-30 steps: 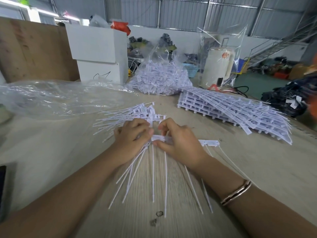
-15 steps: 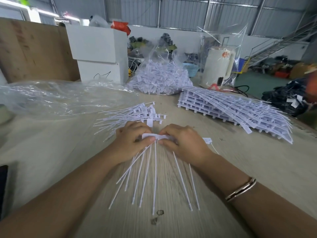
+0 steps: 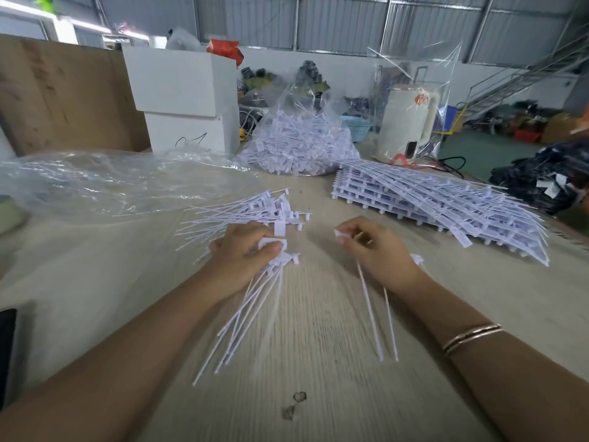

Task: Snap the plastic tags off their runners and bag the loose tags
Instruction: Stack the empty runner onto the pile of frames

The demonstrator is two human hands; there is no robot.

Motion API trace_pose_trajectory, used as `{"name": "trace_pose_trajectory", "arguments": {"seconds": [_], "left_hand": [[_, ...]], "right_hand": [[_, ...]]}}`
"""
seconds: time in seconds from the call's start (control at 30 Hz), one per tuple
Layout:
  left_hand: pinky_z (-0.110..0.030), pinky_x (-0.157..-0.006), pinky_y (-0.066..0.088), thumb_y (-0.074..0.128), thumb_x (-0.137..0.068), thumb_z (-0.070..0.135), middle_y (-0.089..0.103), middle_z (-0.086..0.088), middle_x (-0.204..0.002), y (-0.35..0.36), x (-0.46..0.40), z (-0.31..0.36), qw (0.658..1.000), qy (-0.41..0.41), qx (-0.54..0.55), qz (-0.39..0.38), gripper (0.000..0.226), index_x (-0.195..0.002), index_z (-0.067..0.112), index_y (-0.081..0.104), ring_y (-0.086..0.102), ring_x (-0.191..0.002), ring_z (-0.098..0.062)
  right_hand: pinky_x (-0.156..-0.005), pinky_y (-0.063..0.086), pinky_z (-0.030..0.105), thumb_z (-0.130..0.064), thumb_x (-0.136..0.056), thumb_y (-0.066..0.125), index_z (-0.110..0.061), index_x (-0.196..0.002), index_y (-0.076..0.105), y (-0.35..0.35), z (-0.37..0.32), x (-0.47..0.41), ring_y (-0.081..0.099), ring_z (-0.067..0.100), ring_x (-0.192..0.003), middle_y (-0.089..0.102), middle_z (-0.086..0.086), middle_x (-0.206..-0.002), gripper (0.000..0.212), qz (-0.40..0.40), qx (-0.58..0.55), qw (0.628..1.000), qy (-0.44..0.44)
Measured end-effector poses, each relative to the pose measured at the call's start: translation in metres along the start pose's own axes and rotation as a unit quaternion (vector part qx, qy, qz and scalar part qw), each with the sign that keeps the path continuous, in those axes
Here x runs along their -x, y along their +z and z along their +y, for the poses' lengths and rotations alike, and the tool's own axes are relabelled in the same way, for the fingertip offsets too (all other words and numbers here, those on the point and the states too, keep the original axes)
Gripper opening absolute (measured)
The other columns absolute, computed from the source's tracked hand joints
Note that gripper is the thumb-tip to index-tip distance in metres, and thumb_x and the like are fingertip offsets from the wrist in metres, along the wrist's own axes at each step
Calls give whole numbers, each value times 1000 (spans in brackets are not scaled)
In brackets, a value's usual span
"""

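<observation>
On wooden table (image 3: 318, 330), both hands hold white tags, apart from each other.
Left hand (image 3: 245, 253) grips a bunch of tags (image 3: 255, 311); right hand (image 3: 379, 250) pinches a few tags (image 3: 371, 311). Loose pile (image 3: 255, 208) just beyond left hand, runner stack (image 3: 446, 205) beyond right, filled bag (image 3: 299, 145) farther back.

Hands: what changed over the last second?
The hands pulled apart, splitting the strip: left hand grips most of the tags, right hand pinches two or so. The loose pile, filled bag and stacked runners stayed put.
</observation>
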State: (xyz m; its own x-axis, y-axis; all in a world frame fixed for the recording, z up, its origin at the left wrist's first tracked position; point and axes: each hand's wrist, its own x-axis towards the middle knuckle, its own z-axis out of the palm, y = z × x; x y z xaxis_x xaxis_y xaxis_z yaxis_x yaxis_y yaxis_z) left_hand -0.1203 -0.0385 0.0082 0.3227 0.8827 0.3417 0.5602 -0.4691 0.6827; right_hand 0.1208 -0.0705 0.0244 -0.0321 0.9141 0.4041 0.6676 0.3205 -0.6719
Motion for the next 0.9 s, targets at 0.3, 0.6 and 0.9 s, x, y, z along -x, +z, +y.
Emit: {"name": "trace_pose_trajectory", "arguments": {"seconds": [0.3,0.6,0.9], "left_hand": [[-39,-106,21,26,-72,69,42,19,-115,5,5,16,998,37,-32,26,62,-104,33,65,33,-120,-10],[-45,-104,28,62,-86,32,47,20,-104,6,4,6,998,57,27,20,16,-71,29,61,38,-117,-18],[-26,-91,25,63,-86,37,51,24,-99,7,1,4,998,64,-2,13,8,-80,35,60,38,-110,-13]], "right_hand": [[-80,48,41,-28,-83,68,-13,-108,56,44,-49,11,62,17,-86,66,-2,-94,31,-19,87,980,-178],[-79,44,28,-29,-86,65,-13,-109,57,27,-40,5,57,7,-87,62,-7,-102,29,-70,84,981,-157],[-72,49,36,-36,-86,64,-20,-99,67,29,-34,5,60,15,-82,64,-6,-94,20,-45,159,973,-163]]}}
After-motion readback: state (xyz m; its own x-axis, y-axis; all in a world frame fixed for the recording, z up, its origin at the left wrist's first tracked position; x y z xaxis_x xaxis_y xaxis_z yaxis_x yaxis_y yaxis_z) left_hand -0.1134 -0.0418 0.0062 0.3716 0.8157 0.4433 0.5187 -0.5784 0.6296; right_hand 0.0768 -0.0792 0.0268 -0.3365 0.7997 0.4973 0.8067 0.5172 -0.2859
